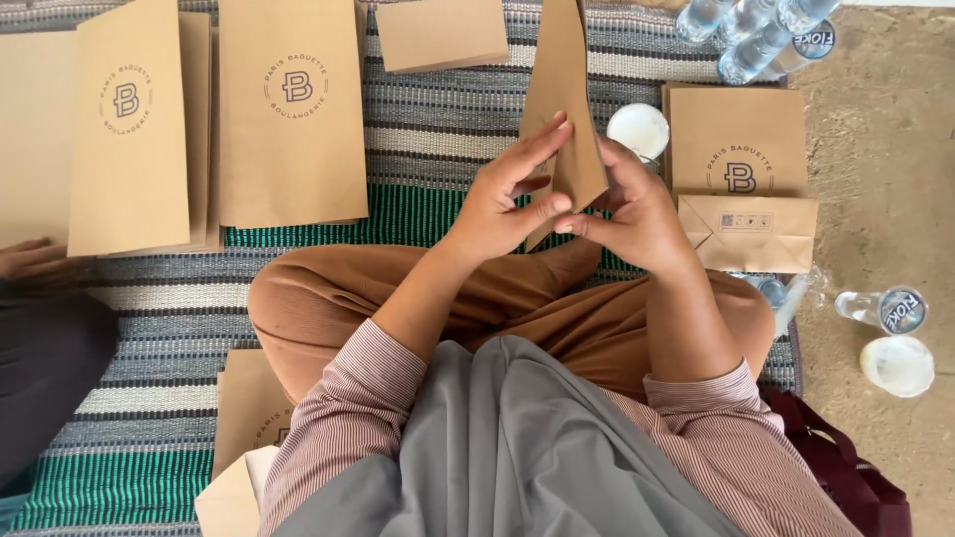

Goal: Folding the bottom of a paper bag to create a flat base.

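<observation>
Brown paper bag [564,109] upright, pinched between fingers [527,154] of both hands.

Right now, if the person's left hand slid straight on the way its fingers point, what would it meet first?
The left hand points up and to the right, its fingers already on the folded paper bag held between both hands. So it would meet that bag first. Beyond it lies the striped mat, though depth is hard to judge.

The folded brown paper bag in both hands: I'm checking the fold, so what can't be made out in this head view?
- Folded brown paper bag: its lower end is hidden behind the left hand and right hand; its top is cut by the frame edge.
- Clear plastic water bottles: upper parts cut by the top edge.
</observation>
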